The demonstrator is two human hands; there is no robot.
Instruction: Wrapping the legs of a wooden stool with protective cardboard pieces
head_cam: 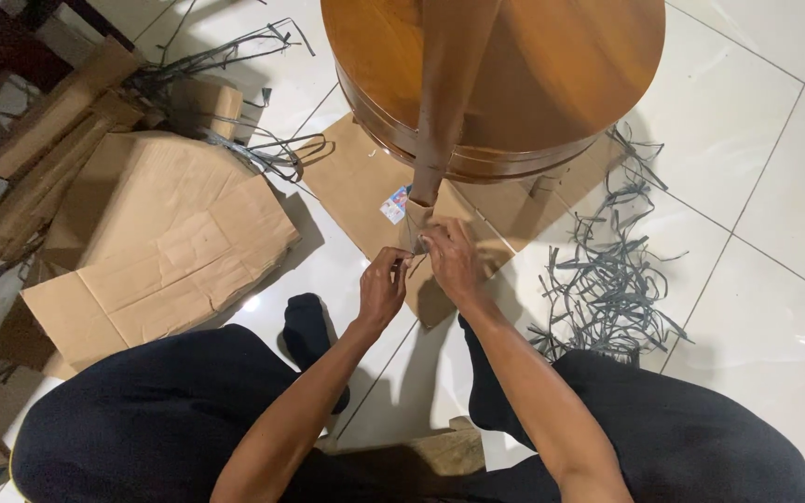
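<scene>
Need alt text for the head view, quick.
Both hands, left hand and right hand, pinch cardboard wrapping at the end of an overturned wooden table's leg. Flattened cardboard lies left, cut grey strapping right, on white tiles.

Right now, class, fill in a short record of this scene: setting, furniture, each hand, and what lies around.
Setting: white tiled floor, person seated, dark trousers.
Furniture: round wooden table lying on its side, one table leg pointing toward the camera.
Left hand: at the cardboard wrap on the leg's end.
Right hand: fingers on the same wrap.
Left side: flattened cardboard boxes.
Right side: heap of grey plastic straps.
</scene>
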